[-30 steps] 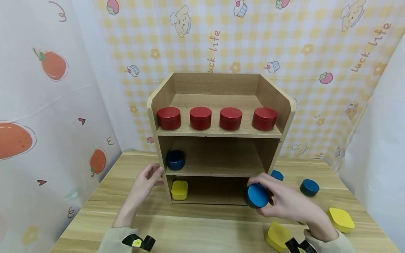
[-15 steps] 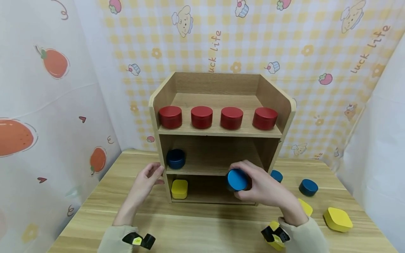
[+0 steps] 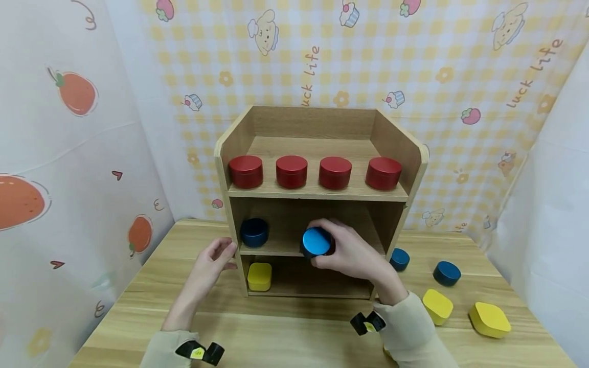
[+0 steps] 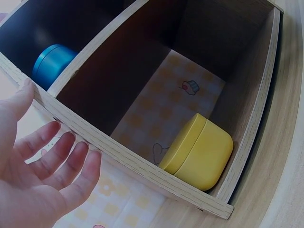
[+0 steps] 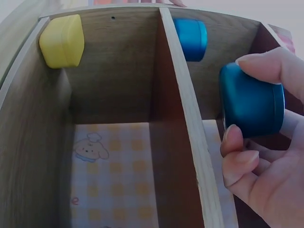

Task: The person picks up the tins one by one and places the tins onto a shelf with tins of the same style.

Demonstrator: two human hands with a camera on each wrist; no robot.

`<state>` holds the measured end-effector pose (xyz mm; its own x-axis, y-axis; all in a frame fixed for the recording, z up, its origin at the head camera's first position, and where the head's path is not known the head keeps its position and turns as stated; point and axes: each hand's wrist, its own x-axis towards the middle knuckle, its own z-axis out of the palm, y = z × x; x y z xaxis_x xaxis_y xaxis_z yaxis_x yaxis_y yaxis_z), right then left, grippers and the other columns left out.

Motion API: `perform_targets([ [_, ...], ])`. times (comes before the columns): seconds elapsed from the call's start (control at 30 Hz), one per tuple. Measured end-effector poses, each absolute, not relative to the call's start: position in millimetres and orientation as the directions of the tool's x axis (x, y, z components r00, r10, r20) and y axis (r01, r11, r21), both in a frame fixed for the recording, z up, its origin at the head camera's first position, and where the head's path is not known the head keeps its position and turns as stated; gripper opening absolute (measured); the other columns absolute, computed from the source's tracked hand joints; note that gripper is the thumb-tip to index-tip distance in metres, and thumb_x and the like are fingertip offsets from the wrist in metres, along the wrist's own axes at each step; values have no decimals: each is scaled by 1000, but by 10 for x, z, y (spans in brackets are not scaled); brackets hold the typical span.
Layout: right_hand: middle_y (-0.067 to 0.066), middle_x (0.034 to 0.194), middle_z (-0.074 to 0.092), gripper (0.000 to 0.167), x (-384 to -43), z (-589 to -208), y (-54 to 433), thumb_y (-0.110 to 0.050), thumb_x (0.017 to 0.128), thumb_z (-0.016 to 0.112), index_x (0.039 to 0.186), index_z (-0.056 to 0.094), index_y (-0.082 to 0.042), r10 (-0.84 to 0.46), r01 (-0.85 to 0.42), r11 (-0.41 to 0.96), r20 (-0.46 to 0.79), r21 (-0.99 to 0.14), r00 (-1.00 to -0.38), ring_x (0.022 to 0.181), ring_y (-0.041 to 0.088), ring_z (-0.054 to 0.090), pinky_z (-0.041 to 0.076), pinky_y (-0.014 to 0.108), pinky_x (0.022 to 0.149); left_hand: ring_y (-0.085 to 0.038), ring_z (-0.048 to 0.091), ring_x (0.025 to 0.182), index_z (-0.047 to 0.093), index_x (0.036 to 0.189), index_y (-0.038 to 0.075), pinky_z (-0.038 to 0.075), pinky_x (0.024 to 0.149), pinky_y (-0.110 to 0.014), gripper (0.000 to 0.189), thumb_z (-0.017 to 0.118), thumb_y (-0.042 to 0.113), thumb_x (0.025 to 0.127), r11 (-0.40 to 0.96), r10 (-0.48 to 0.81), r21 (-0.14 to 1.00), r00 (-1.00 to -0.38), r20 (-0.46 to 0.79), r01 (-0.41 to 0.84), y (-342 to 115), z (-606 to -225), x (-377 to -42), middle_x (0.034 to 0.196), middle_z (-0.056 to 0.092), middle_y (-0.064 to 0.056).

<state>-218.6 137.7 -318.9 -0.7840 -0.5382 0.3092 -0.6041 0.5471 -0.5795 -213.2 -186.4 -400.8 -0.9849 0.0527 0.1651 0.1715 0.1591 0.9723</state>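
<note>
My right hand grips a round blue tin at the front of the middle level of a small wooden shelf. Thumb and fingers hold the tin's sides in the right wrist view, its lid tilted toward me in the head view. Another blue tin stands at the left end of that level. Beneath it, on the bottom level, sits a squarish yellow tin. My left hand is at the shelf's left side, fingers loosely bent and holding nothing; its thumb tip meets the side panel's edge in the left wrist view.
Several round red tins, among them a red tin, line the top level. Right of the shelf, two blue tins, one a blue tin, and yellow tins, one a yellow tin, lie on the wooden table. Patterned cloth hangs behind.
My right hand has carried the blue tin leftward and up, from the shelf's lower right to the front of the middle level. The left hand has stayed in place.
</note>
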Motion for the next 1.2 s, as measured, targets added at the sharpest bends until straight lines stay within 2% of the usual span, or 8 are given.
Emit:
perform_targets([
  [0.23, 4, 125, 58, 56, -2351, -3150, 1173, -22, 81, 77, 131, 54, -12, -522, -559, 583, 255, -589, -814, 104, 23, 55, 50, 41, 94, -16, 57, 98, 51, 125, -7, 57, 82, -32, 39, 54, 25, 103, 154, 49, 973, -985, 166, 171, -1862, -4009, -2134, 121, 54, -21],
  [0.47, 6, 121, 60, 58, -2451, -3107, 1054, -24, 81, 77, 133, 54, -11, -500, -517, 621, 210, -590, -840, 98, 22, 57, 52, 39, 90, -17, 58, 99, 50, 128, -6, 56, 85, -38, 41, 54, 27, 102, 157, 62, 972, -984, 166, 174, -1856, -4006, -2143, 122, 54, -21],
  [0.67, 4, 120, 60, 57, -2516, -3126, 972, -27, 81, 77, 132, 56, -13, -474, -484, 651, 186, -585, -861, 100, 21, 56, 51, 38, 90, -19, 59, 99, 50, 128, -5, 57, 84, -36, 41, 54, 27, 103, 166, 52, 973, -986, 156, 162, -1868, -4006, -2127, 123, 54, -21],
  [0.87, 3, 119, 61, 59, -2527, -3136, 914, -28, 79, 78, 133, 56, -15, -431, -430, 690, 147, -583, -890, 103, 22, 54, 50, 38, 90, -20, 58, 101, 50, 129, -4, 56, 86, -39, 44, 54, 30, 102, 166, 57, 974, -988, 146, 154, -1868, -4001, -2124, 125, 53, -21],
  [1.2, 4, 122, 60, 59, -2543, -3150, 839, -29, 81, 78, 133, 56, -14, -431, -414, 704, 115, -577, -895, 106, 25, 52, 48, 41, 93, -19, 59, 99, 51, 128, -5, 56, 84, -37, 42, 54, 28, 102, 170, 56, 971, -986, 160, 167, -1886, -4007, -2121, 122, 54, -20],
])
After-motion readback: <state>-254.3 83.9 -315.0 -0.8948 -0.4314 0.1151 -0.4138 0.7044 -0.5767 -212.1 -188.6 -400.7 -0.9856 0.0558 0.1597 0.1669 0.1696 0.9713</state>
